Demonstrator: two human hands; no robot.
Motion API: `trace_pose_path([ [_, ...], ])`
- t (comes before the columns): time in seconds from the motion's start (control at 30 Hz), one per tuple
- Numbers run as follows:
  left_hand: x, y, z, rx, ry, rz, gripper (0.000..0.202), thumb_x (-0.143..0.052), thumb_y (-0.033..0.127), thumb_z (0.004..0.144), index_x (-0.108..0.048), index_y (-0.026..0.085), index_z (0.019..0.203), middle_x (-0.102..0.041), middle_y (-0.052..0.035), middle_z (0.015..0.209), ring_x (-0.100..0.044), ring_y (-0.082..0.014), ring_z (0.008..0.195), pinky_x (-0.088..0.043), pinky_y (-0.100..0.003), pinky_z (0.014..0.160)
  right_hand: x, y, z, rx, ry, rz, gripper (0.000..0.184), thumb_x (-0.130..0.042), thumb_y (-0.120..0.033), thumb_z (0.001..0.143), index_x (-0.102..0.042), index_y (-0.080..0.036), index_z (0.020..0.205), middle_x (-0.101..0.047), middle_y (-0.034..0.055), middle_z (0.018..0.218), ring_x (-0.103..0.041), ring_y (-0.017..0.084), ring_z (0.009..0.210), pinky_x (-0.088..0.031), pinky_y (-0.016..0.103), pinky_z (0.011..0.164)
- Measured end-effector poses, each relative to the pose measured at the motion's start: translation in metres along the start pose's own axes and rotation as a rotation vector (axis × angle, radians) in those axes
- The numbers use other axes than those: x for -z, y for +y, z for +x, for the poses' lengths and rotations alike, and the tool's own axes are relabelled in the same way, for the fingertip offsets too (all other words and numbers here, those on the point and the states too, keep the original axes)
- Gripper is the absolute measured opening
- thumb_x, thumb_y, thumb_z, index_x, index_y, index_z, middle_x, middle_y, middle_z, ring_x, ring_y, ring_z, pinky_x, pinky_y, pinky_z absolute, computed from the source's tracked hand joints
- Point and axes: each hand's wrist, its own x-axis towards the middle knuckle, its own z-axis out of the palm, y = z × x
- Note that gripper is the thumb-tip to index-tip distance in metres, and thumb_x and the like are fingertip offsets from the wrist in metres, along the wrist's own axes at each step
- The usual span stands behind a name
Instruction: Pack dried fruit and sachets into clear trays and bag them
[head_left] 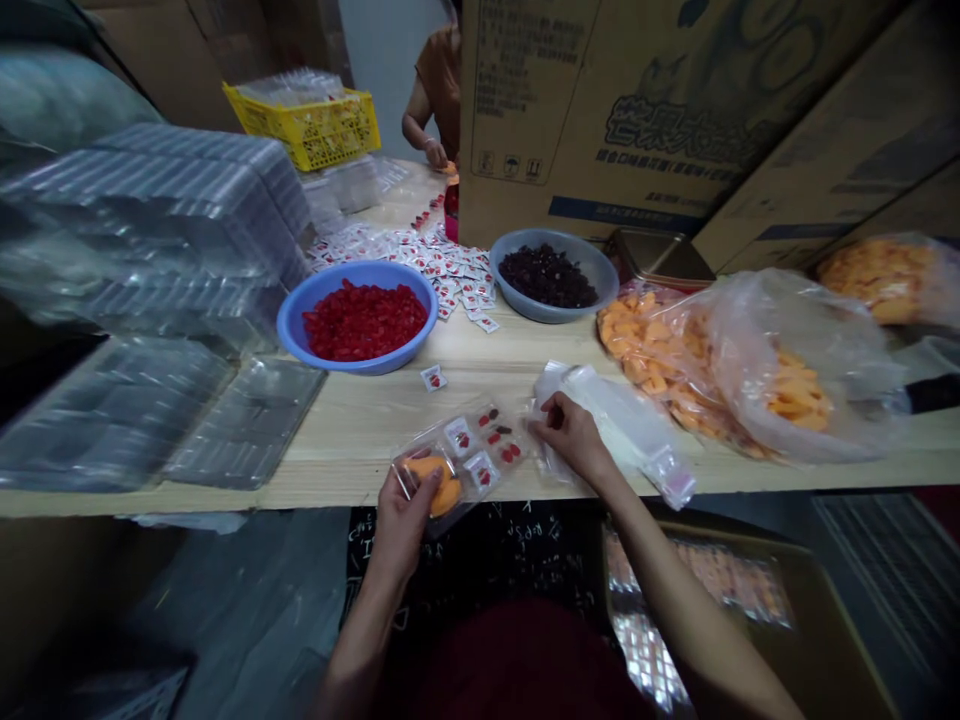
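The clear thin-plastic compartment tray [471, 458], which looks light, bendy and probably slick, sits at the near edge of the wooden surface [360, 420]. The left hand [401, 522] curls round its orange-filled end; the rim looks the safest hold. The right hand [574, 436] pinches limp clear plastic bags [637, 430].

Lighting: soft and even, cast from overhead. The pale wooden counter [525, 350] is well lit and little shadow is thrown on it; deep dimness is found below its edge.
Glare: highlights are noted on the plastic bag of orange pieces [787, 330] and on the shiny sealed packs [645, 640].
Blur: the stacked clear trays [150, 230] at left are smeared.
Distortion: the cardboard boxes [675, 100] are bowed toward the edges.
Sharpest: the clear compartment tray [465, 462].
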Motion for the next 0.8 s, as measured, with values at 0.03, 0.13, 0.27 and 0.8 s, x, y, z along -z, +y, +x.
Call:
trace_pose_path([
  [0.03, 0.0, -0.001, -0.002, -0.008, 0.018, -0.02, 0.058, -0.082, 0.04, 0.071, -0.056, 0.018, 0.117, -0.07, -0.0049, 0.1, -0.068, -0.0164, 0.082, -0.055, -0.028, 0.077, -0.005, 0.0, -0.006, -0.016, 0.003, -0.008, 0.019, -0.063, -0.029, 0.073, -0.056, -0.021, 0.088, -0.055, -0.0044, 0.066, -0.051, 0.014, 0.061, -0.035, 0.025, 0.06],
  [0.13, -0.005, -0.005, -0.008, -0.047, 0.06, -0.069, 0.053, -0.081, 0.037, 0.072, -0.057, 0.019, 0.115, -0.07, -0.0044, 0.103, -0.068, -0.0156, 0.085, -0.055, -0.027, 0.079, -0.017, 0.0, -0.021, -0.048, 0.031, -0.061, 0.011, -0.059, -0.024, 0.074, -0.055, -0.021, 0.084, -0.056, -0.0036, 0.066, -0.051, 0.014, 0.061, -0.035, 0.025, 0.061],
  [0.27, -0.009, -0.007, -0.014, -0.101, 0.126, -0.115, 0.05, -0.081, 0.036, 0.073, -0.057, 0.02, 0.114, -0.07, -0.0026, 0.1, -0.068, -0.0154, 0.087, -0.054, -0.026, 0.08, -0.023, 0.002, -0.03, -0.053, 0.033, -0.153, 0.006, -0.054, -0.021, 0.079, -0.055, -0.02, 0.074, -0.06, -0.0001, 0.069, -0.053, 0.015, 0.064, -0.035, 0.026, 0.063],
  [0.8, 0.02, -0.005, 0.0, -0.106, 0.17, -0.057, 0.054, -0.08, 0.039, 0.071, -0.055, 0.019, 0.115, -0.069, -0.0043, 0.101, -0.068, -0.016, 0.085, -0.053, -0.029, 0.08, -0.021, -0.028, -0.045, -0.048, -0.198, -0.794, 0.024, -0.059, -0.016, 0.086, -0.061, -0.011, 0.109, -0.061, 0.0175, 0.111, -0.058, 0.029, 0.105, -0.043, 0.029, 0.068],
])
